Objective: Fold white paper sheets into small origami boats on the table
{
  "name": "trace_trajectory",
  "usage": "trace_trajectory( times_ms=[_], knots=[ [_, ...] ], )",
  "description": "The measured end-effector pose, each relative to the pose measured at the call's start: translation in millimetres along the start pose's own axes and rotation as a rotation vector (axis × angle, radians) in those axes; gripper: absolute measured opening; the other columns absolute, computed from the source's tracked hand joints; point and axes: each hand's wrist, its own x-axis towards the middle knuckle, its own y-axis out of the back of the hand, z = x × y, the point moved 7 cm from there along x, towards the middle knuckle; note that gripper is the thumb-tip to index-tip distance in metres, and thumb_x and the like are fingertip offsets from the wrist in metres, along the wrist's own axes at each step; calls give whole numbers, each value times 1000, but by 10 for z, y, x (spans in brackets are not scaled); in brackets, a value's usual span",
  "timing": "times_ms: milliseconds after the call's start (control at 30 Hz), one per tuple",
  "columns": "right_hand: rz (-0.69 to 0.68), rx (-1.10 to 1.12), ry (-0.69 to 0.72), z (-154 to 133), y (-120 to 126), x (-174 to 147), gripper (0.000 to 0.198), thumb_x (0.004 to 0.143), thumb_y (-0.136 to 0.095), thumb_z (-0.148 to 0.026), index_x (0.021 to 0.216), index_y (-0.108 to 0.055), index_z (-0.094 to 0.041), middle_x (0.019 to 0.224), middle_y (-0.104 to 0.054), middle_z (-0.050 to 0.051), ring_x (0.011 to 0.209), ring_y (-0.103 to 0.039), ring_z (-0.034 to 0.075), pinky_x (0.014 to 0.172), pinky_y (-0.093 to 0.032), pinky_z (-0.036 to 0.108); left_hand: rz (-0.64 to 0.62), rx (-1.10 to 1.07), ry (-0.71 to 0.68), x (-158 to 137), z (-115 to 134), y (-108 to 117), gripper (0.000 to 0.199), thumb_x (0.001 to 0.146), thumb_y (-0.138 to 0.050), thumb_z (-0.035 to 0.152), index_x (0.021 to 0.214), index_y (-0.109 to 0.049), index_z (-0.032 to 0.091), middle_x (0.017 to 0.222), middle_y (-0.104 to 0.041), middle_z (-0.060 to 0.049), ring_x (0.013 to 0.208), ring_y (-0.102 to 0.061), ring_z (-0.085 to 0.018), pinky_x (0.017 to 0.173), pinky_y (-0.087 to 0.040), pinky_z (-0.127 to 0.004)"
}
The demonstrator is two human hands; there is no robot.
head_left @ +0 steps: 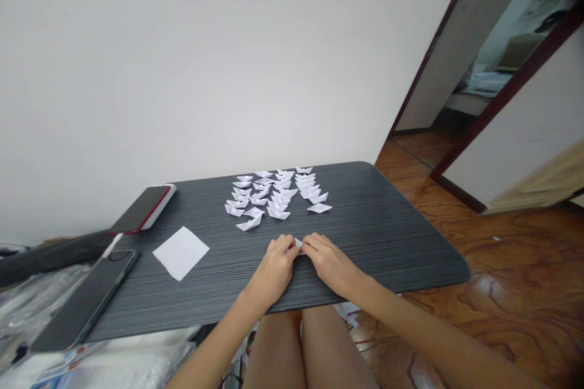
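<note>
A small piece of folded white paper (298, 244) shows between my two hands, just above the table's near half. My left hand (278, 264) has its fingers closed on the paper's left end. On the other end, my right hand (326, 260) pinches with thumb and fingers. Most of the paper is hidden by the fingers, so its folded shape cannot be made out. Beyond my hands, several small white paper boats (283, 194) stand close together in rough columns. One boat (249, 223) sits nearest my left hand, slightly apart from the others.
The dark table (378, 225) has a rounded right end and meets the wall at the back. To the left lie a square white sheet (181, 253), a phone (86, 301) and a dark, red-edged device (142, 209). Paper scraps (349, 310) are below the front edge.
</note>
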Motion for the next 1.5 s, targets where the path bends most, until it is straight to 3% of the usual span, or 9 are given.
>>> trace_trajectory(
  times_ms=[200, 400, 567, 767, 833, 1067, 1233, 1367, 1500],
  knots=[
    [21, -301, 3, -229, -79, -150, 32, 71, -44, -1, 101, -54, -4, 99, -55, 17, 91, -47, 26, 75, -39, 36, -85, 199, -65, -160, 180, -74, 29, 80, -32, 6, 104, -48, 7, 95, -49, -12, 84, -43, -20, 75, -37, -33],
    [82, -258, -69, -47, -39, -295, 39, 72, -41, -2, 110, -50, -7, 109, -55, 15, 98, -49, 23, 81, -37, 36, -60, 246, -17, -301, 80, -15, 38, 76, -38, 6, 113, -43, 9, 103, -50, -12, 97, -43, -22, 84, -31, -37],
    [74, -192, -95, 56, 37, -352, 40, 72, -42, -3, 110, -50, -9, 109, -55, 13, 100, -47, 22, 82, -36, 37, -11, 248, 55, -362, -31, 115, 35, 76, -35, 4, 107, -49, 13, 98, -53, -10, 95, -46, -22, 84, -27, -43],
    [187, 85, -183, 109, 177, -162, 24, 77, -45, -16, 100, -54, -14, 96, -54, 9, 91, -48, 20, 79, -39, 35, 32, 71, 127, -152, -152, 154, 13, 80, -42, 18, 78, -54, 15, 81, -50, -5, 79, -48, -18, 72, -37, -33],
    [173, 176, -167, 144, 131, -62, 31, 74, -53, -22, 104, -51, -15, 98, -50, 9, 93, -45, 20, 80, -39, 35, 31, -29, 106, -83, -184, 112, 9, 79, -44, 19, 82, -52, 15, 84, -49, -5, 80, -48, -17, 73, -39, -31],
    [37, 401, -293, 387, -106, 188, 24, 62, -63, -19, 84, -51, -17, 90, -48, 4, 88, -43, 19, 78, -37, 36, 117, -301, 175, -42, -325, 77, 8, 74, -51, 19, 81, -53, 15, 78, -48, -3, 77, -47, -16, 70, -39, -29],
    [-30, 851, -228, 370, -172, 240, 21, 67, -55, -14, 86, -45, -17, 72, -51, -2, 62, -48, 10, 58, -39, 23, 131, -421, 204, -42, -368, 83, 5, 71, -53, 19, 74, -55, 15, 72, -48, -1, 70, -46, -14, 64, -38, -26],
    [102, 957, -268, 494, -107, 285, 22, 69, -50, -11, 89, -47, -16, 67, -52, -2, 58, -48, 9, 53, -39, 20, 211, -510, 230, 41, -495, 156, 8, 73, -50, 21, 75, -55, 15, 72, -50, -1, 66, -46, -12, 61, -38, -25],
    [300, 943, -245, 645, 182, 462, 16, 73, -49, -17, 88, -51, -16, 80, -55, 2, 75, -54, 12, 70, -43, 26, 315, -812, 305, 299, -687, 266, 22, 71, -54, 25, 91, -51, 14, 83, -56, -4, 64, -51, -11, 56, -39, -22]
  ],
)
